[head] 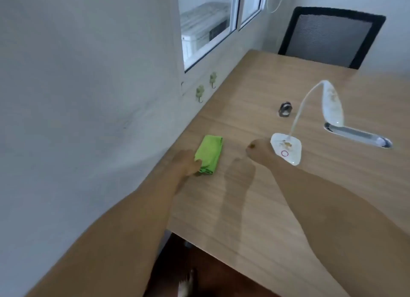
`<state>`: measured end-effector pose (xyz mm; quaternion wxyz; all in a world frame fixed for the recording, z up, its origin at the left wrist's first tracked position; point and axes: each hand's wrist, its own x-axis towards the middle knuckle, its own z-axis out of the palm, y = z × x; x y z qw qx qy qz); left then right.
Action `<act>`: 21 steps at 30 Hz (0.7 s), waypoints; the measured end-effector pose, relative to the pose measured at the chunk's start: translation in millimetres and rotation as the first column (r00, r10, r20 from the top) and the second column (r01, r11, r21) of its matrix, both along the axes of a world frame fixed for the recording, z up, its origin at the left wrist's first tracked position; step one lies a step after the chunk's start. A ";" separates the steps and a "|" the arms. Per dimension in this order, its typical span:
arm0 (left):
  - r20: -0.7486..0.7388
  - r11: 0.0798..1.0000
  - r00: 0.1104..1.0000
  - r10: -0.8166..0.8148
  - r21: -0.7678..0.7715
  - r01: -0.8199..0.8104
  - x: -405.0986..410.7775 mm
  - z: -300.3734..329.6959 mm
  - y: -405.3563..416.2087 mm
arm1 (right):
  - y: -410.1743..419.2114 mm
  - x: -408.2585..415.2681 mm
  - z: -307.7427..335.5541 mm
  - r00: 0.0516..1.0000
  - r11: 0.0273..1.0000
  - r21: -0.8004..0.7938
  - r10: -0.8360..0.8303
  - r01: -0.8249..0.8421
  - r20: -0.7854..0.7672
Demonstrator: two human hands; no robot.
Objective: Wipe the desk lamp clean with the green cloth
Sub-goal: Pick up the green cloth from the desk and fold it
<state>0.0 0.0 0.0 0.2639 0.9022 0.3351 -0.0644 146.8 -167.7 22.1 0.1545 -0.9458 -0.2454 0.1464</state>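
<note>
A folded green cloth [209, 154] lies on the wooden desk [255, 196] close to the wall. My left hand [187, 163] touches the cloth's near left edge, with the fingers at its corner; the grip is blurred. A white desk lamp stands to the right, with a flat base [289, 151] bearing a red ring, a thin bent neck [299, 112] and a long head [332, 105] with brownish stains. My right hand [258, 151] rests curled against the left side of the lamp base.
A small dark metal object [285, 109] sits behind the lamp. A cable slot [357, 134] cuts into the desk at the right. A black mesh chair [330, 37] stands at the far end. Wall hooks [45, 92] and a window [210, 28] line the left wall.
</note>
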 end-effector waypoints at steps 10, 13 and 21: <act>-0.010 0.956 0.984 0.180 -0.234 -0.177 13.4 -19.1 18.8 | 105.5 14.4 -20.5 0.956 0.992 0.123 0.008 0.029 -0.294; -0.037 0.948 0.978 0.206 -0.240 -0.209 16.3 -23.0 20.2 | 114.0 18.2 -30.7 0.954 1.000 0.007 0.026 -0.025 -0.298; -0.058 0.899 0.950 0.308 -0.311 -0.310 19.3 -25.9 20.4 | 110.9 27.3 -47.2 0.950 0.999 -0.029 -0.046 0.039 -0.308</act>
